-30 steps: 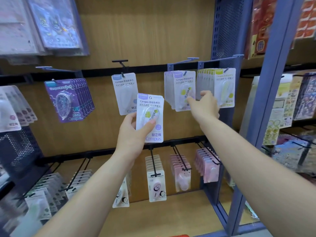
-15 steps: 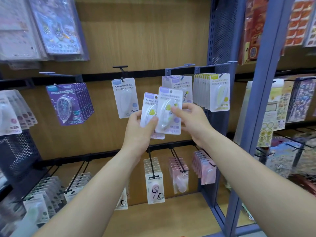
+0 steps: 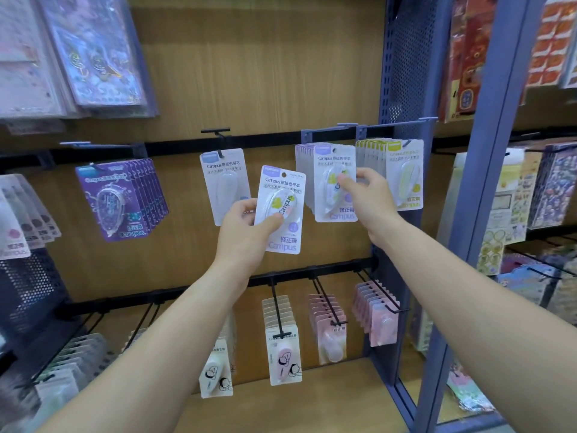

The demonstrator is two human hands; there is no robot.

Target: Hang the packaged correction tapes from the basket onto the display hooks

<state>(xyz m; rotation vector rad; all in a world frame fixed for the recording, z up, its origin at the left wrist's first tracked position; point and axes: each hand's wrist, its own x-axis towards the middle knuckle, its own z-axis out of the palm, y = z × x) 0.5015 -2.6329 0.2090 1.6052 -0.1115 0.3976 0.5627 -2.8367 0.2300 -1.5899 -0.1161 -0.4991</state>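
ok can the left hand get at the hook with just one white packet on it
Probably yes. The left hand, gripping a packet, is right beside the single white packet, just below that hook. Nothing lies between, and the right hand pinches the next stack's front packet.

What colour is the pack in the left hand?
White pack with a lilac top band, head view.

— Where am I seeing this from?
— The person's head; my single wide view faces forward at the back panel (image 3: 265, 73), both forearms entering from the bottom edge.
— How near?
— Close. The left hand (image 3: 246, 226) sits mid-frame, the right hand (image 3: 371, 198) just right of it, slightly higher. The display hooks (image 3: 215, 130) run just behind both hands; the wooden shelf (image 3: 327, 401) lies well below them.
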